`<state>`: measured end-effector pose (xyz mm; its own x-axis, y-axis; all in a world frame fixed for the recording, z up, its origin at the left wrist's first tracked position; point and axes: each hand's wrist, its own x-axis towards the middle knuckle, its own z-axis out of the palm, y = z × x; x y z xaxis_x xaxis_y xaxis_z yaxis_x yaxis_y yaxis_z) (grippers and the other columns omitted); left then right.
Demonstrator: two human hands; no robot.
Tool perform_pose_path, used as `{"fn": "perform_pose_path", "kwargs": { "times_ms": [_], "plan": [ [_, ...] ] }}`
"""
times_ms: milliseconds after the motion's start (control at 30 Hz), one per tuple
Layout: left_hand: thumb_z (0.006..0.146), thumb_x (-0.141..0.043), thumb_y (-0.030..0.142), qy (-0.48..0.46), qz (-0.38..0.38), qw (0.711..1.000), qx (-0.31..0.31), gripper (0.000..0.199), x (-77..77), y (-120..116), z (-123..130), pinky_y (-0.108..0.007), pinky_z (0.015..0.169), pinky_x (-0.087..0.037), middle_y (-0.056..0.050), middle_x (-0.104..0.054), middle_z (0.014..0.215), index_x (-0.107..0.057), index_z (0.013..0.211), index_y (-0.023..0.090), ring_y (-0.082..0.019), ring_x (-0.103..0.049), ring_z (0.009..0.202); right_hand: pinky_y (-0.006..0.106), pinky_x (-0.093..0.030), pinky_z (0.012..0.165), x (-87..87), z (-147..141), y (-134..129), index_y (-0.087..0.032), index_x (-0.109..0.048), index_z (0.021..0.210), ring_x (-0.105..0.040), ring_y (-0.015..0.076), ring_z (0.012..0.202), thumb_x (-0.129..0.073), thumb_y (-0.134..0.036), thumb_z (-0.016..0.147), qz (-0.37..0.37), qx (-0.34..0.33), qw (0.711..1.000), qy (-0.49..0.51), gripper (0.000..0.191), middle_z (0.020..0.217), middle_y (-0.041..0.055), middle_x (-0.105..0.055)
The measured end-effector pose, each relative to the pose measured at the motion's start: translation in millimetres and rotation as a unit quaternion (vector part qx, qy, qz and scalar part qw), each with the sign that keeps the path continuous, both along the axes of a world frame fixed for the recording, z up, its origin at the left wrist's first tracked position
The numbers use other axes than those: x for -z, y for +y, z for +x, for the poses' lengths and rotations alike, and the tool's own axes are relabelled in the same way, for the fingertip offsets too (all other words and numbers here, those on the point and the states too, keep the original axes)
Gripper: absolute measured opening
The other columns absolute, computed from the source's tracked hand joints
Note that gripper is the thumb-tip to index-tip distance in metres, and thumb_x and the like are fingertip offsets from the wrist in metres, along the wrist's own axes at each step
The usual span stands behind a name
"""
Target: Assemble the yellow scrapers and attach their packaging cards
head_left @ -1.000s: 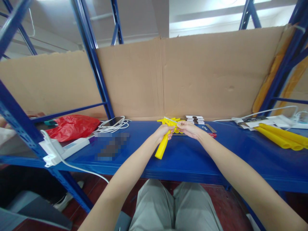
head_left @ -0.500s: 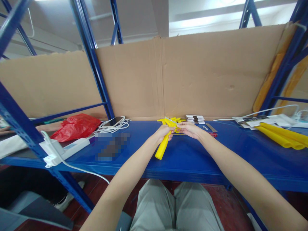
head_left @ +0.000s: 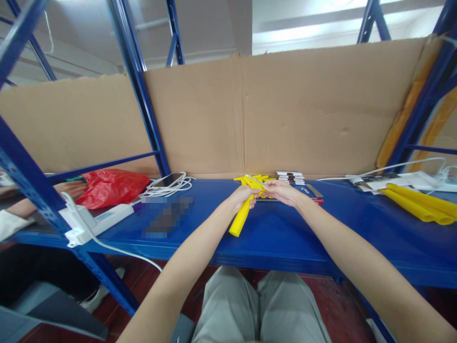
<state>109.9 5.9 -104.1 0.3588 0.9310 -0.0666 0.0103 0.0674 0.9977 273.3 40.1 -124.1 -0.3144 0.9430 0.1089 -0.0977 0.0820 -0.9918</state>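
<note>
Your left hand: grip clamped on yellow tube. Your right hand: just beside, can't tell grip's state.

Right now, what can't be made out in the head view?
All head view:
Held yellow tube: partly covered by the left hand.
Silvery piece by the right hand: too small to identify.
Dark item: pixelated.
Rightmost loose yellow tube: cut off by right edge.

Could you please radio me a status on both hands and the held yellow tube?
Left hand gripping yellow tube. Right hand beside it, apparently pinching a slim silvery item. Other yellow pieces close behind.
</note>
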Motion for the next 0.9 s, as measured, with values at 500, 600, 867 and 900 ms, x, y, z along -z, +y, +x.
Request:
{"fn": "perform_pose_path", "kwargs": {
  "times_ms": [500,600,867,900],
  "plan": [
    [0.082,-0.051,0.009,0.029,0.029,0.999,-0.028,0.018,-1.5,-4.3,2.7,-0.018,0.036,-0.027,0.007,-0.042,0.047,-0.045,0.067,0.016,-0.003,-0.034,0.032,0.029,-0.048,0.066,3.3,-1.0,1.3,-0.02,-0.053,0.076,-0.059,0.0124,0.065,-0.081,-0.026,0.057,0.062,0.044,0.997,-0.024,0.035,0.071,-0.0014,-0.06],
    [0.084,-0.048,0.008,0.034,0.033,0.998,-0.034,0.021,-2.6,-6.2,2.5,-0.018,0.035,-0.027,0.007,-0.041,0.045,-0.043,0.064,0.017,-0.003,-0.034,0.031,0.029,-0.048,0.067,3.4,-1.5,0.5,-0.019,-0.054,0.075,-0.058,0.0121,0.066,-0.081,-0.032,0.057,0.103,0.063,0.992,-0.034,0.035,0.072,-0.0015,-0.06],
    [0.082,-0.049,0.006,0.039,0.032,0.998,-0.028,0.018,-2.8,-6.9,0.9,-0.017,0.036,-0.029,0.007,-0.044,0.046,-0.045,0.068,0.016,-0.004,-0.038,0.032,0.031,-0.048,0.069,8.0,-0.8,2.9,-0.019,-0.056,0.073,-0.058,0.0122,0.067,-0.08,-0.035,0.056,0.133,0.07,0.987,-0.054,0.033,0.07,-0.0018,-0.06],
    [0.083,-0.049,0.007,0.039,0.034,0.998,-0.026,0.018,-2.1,-6.4,1.1,-0.017,0.035,-0.029,0.007,-0.043,0.046,-0.045,0.068,0.016,-0.003,-0.037,0.032,0.03,-0.048,0.068,9.1,-1.1,3.9,-0.019,-0.056,0.073,-0.058,0.0121,0.066,-0.08,-0.034,0.056,0.131,0.072,0.987,-0.054,0.034,0.069,-0.0022,-0.06]
  ]
}}
